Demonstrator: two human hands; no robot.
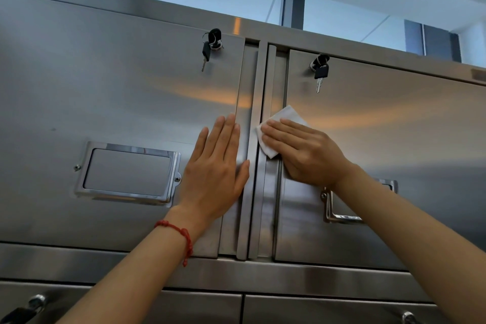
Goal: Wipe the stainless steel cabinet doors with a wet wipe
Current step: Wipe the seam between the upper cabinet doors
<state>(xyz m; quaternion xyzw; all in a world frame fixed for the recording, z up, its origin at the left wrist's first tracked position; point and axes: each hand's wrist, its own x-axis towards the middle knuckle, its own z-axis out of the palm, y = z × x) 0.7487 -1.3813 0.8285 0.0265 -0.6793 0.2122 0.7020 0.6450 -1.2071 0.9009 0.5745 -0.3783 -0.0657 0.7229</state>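
Observation:
Two stainless steel cabinet doors fill the head view: a left door [105, 92] and a right door [394, 139], meeting at vertical edge strips in the middle. My left hand [218, 168] lies flat with straight fingers on the left door's right edge. My right hand [302, 151] presses a white wet wipe [285, 117] flat against the right door's left edge, fingers straight and pointing left. Part of the wipe is hidden under the fingers.
Keys hang from a lock on each door, the left keys [210, 45] and the right keys [319, 71]. A metal label frame [128, 173] sits on the left door; a second frame [342, 208] is partly hidden by my right forearm. Lower drawers [315, 308] lie below.

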